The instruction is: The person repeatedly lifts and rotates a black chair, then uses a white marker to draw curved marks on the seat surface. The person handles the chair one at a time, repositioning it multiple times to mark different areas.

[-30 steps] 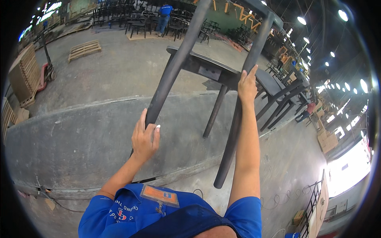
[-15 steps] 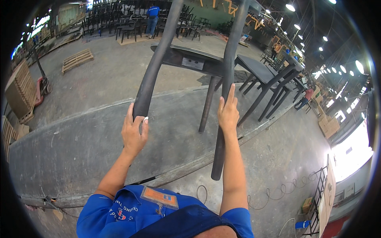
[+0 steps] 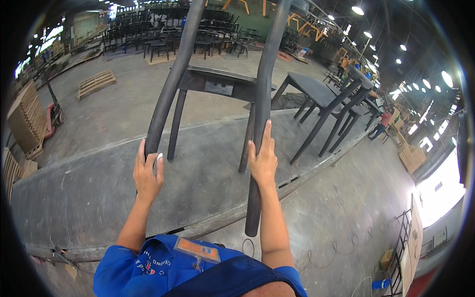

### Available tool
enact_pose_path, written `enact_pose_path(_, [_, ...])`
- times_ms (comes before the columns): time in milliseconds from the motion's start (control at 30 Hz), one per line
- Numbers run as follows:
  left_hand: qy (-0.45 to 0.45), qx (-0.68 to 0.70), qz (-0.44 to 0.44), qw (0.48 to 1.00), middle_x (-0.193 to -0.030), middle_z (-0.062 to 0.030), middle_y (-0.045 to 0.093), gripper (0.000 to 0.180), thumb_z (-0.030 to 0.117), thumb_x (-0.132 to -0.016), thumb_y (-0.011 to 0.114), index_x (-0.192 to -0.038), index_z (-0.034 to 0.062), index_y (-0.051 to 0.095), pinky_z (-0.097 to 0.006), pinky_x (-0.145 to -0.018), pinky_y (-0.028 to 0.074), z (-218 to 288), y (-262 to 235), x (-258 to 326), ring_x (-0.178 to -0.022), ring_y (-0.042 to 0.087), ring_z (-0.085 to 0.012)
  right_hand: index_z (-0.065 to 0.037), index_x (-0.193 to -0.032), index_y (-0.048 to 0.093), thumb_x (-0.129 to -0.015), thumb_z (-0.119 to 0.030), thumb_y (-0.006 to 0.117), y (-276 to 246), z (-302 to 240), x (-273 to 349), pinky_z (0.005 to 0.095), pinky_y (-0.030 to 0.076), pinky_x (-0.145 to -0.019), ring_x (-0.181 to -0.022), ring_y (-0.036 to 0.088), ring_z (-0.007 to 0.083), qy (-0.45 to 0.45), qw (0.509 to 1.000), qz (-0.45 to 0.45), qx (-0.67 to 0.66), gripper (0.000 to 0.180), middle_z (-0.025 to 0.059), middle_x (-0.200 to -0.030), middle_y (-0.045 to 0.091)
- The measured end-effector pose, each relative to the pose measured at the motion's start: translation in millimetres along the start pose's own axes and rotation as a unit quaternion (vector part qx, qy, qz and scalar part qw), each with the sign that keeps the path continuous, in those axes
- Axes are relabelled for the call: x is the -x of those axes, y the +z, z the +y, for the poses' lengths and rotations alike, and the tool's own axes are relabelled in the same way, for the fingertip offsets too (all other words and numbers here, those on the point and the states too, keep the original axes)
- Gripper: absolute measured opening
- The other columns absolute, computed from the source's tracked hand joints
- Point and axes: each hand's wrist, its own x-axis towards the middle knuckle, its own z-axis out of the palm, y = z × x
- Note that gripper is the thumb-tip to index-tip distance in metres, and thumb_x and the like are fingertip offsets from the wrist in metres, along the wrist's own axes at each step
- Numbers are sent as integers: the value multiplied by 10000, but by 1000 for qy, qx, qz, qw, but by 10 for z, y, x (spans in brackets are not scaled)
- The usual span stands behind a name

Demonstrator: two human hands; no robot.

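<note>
The left hand (image 3: pixel 147 174) wraps its fingers around one dark leg (image 3: pixel 168 96) of an upturned chair (image 3: pixel 222 86), gripping it near the lower end, while the right hand (image 3: pixel 262 161) lies along the other leg (image 3: pixel 261 99) with fingers stretched up it and the thumb hooked around, holding it. The chair hangs in front of the person above the grey concrete floor (image 3: pixel 99 198), seat away from the camera. More dark chairs (image 3: pixel 326 106) stand to the right, and pallets (image 3: pixel 96 81) lie far left.
</note>
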Motion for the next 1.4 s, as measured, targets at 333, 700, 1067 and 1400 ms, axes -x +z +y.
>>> enact_pose_path(333, [6,-69,-10,998,-1357,-194,459,144,190,-898,593,-940,53,602,-415,-859,484,-35,176,-196,-1080,572,-362,-118,-1499,59,-841,-142,637,-83,154,591,466,527,-749,-932,618,420,25,996,-54,-70,876,221,-1155,527])
enact_pose_path(700, [47,-292,-13,955,-1443,-151,378,157,200,-846,635,-854,43,638,-446,-916,431,-9,434,-330,-1189,486,-337,-72,-1480,112,-813,-142,652,-166,325,807,436,448,-939,-1167,518,447,99,956,-135,-240,862,319,-1346,429])
enact_pose_path(1067, [-6,-343,43,938,-1471,-118,360,143,193,-799,667,-794,50,669,-427,-985,322,-52,300,285,-1247,427,-307,-49,-1481,86,-807,-110,643,-160,304,759,423,445,-926,-1131,545,445,71,949,-134,-275,877,348,-1288,465])
enact_pose_path(1400, [-129,-255,-63,956,-1352,-168,448,146,228,-773,704,-838,97,696,-436,-924,359,65,-184,594,-1154,482,-341,-46,-1482,22,-811,-109,637,-265,307,1057,424,453,-905,-1101,559,433,70,934,-174,-304,913,330,-1329,417])
